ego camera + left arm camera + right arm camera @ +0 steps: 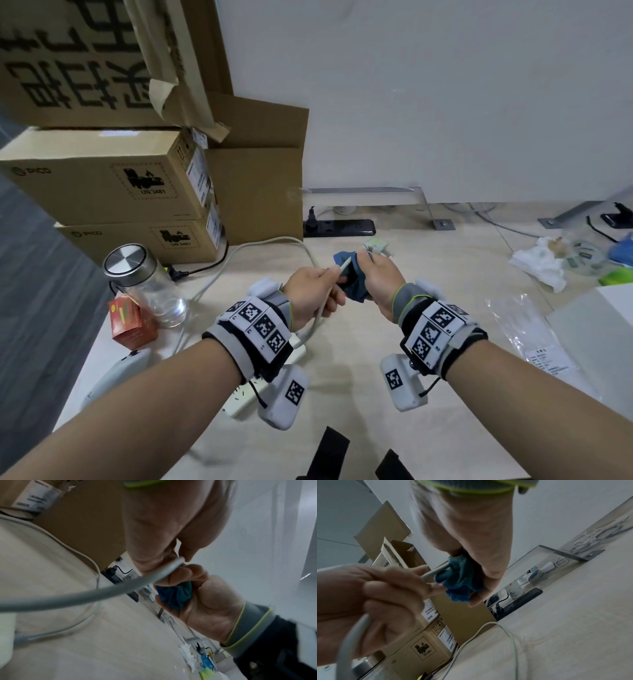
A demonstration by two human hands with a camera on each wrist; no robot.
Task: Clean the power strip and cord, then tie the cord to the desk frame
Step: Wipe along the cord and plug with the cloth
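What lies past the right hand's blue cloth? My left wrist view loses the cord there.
Observer: In the head view the cord ends in a plug, which sticks out just beyond the right hand and its blue cloth.
Operator: Is the white block at my left edge the power strip?
Observer: Yes. The head view shows the white power strip with socket holes, flat on the desk, mostly hidden beneath the left wrist. The left hand grips the cord above it.
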